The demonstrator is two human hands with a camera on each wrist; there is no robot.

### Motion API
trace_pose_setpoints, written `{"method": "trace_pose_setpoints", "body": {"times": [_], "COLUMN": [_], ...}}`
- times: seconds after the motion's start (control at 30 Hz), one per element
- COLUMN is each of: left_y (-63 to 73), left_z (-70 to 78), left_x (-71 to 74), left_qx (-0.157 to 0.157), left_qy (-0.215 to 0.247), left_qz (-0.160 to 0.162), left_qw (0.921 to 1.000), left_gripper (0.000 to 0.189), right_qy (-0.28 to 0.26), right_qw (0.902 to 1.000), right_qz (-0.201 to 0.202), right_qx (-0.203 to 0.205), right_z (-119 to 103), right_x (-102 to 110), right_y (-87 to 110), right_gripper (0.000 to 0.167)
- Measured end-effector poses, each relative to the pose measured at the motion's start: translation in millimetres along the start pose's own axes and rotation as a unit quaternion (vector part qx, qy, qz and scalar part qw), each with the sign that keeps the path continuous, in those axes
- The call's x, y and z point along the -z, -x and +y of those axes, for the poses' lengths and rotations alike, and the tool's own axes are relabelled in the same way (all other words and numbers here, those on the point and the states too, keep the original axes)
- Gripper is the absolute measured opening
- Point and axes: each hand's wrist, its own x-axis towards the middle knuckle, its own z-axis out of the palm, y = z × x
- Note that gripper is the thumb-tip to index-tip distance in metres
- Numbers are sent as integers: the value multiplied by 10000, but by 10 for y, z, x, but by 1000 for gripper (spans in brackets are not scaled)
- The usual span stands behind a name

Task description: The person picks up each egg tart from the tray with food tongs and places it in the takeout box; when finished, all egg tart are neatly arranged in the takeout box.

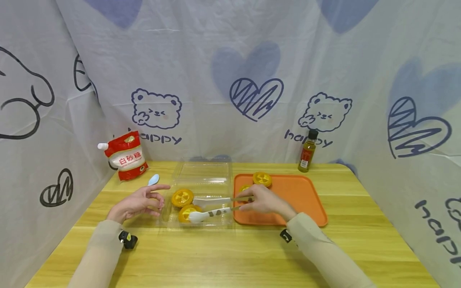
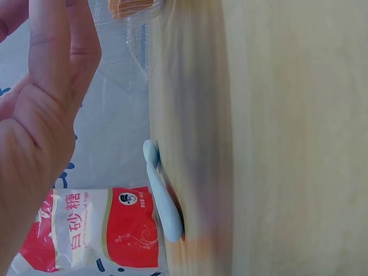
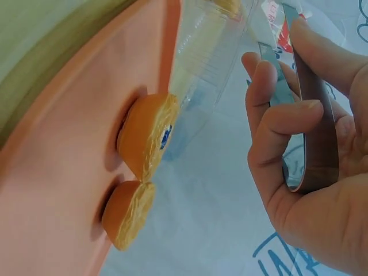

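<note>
My right hand (image 1: 264, 199) grips a pair of tongs (image 3: 319, 132) with a bent metal handle and white, brown-spotted ends. In the head view the tongs reach left over an open clear plastic box (image 1: 216, 188). One white end overlaps the lower yellow tart (image 1: 185, 212) in the box; the other end lies to the right, near the upper tart (image 1: 182, 197). My left hand (image 1: 138, 203) hovers at the box's left side, fingers loosely bent, holding nothing. Below the right hand is an orange tray (image 1: 291, 196) with two more tarts, one (image 1: 262, 179) at its back edge, the other partly hidden.
A red and white sugar bag (image 1: 127, 156) with a white cap stands at the back left. Near it lies a small pale blue spoon (image 1: 153, 179). Behind the tray stands a black-capped bottle (image 1: 307, 152). Printed cloth (image 1: 201, 80) hangs around the wooden table (image 1: 194, 256).
</note>
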Motion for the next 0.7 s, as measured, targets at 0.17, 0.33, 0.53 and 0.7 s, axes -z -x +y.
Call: {"method": "trace_pose_setpoints", "body": {"times": [0.17, 0.33, 0.53, 0.7], "left_y": [-2, -8, -9, -6], "left_z": [-6, -5, -5, -18], "left_x": [7, 7, 3, 12], "left_qx": [11, 8, 23, -11], "left_qy": [-44, -54, -74, -48], "left_qz": [15, -16, -7, -22], "left_qw": [10000, 10000, 10000, 10000], "left_gripper": [75, 75, 75, 74], "right_qy": [30, 207, 294, 217], "right_qw": [10000, 9998, 9993, 9997], "right_qz": [72, -20, -171, -98], "right_qx": [60, 15, 133, 87], "right_z": [39, 33, 5, -4], "right_x": [-38, -19, -18, -44], "right_y": [-35, -28, -56, -67], "right_gripper": [34, 37, 39, 36]}}
